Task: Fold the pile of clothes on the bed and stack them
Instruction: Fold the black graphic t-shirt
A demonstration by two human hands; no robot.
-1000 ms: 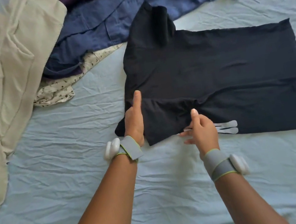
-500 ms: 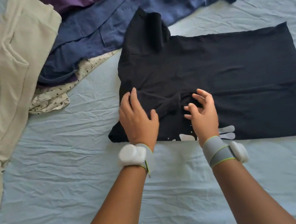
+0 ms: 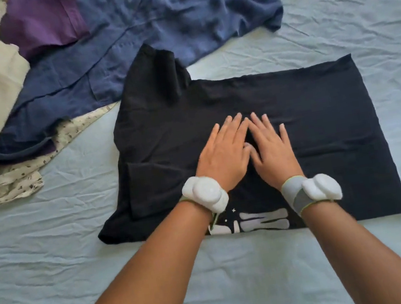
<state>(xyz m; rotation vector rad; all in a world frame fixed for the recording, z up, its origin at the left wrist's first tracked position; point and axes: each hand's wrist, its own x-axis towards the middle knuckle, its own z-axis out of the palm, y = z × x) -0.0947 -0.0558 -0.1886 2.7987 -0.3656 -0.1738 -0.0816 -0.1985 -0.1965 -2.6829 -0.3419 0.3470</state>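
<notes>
Both forearms reaching forward, left hand [image 3: 224, 158] and right hand [image 3: 271, 152] flat, palms down, side by side

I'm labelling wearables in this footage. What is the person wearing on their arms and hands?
Both forearms are bare, with no sleeves in view, and neither hand wears a glove or ring. The left hand has a rounded, lobed white device on a wrist strap with a green edge. The right hand has a grey wristband with green trim, carrying a matching white device.
</notes>
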